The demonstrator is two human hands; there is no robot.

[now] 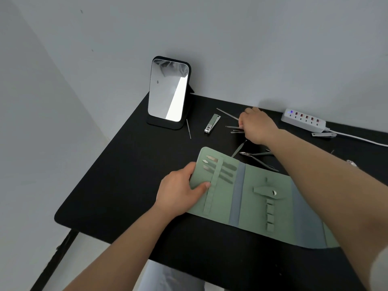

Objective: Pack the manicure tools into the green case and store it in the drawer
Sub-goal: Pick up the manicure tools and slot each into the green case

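The soft green fold-out case (260,198) lies open and flat on the black bench (117,185), showing grey hinge strips, elastic loops and a snap tab; three steel tools sit in its left panel. The left hand (180,192) pinches the case's left edge. The right hand (257,127) closes its grip on thin steel tools (234,129) behind the case.

I count one green case (247,198) under my left hand (180,192), with three tools (212,163) slotted by my thumb. By my right hand (257,127): one nail clipper (212,123), one nipper (255,154). Farther right, a second clipper (323,134). One mirror (168,91), one power strip (303,119).
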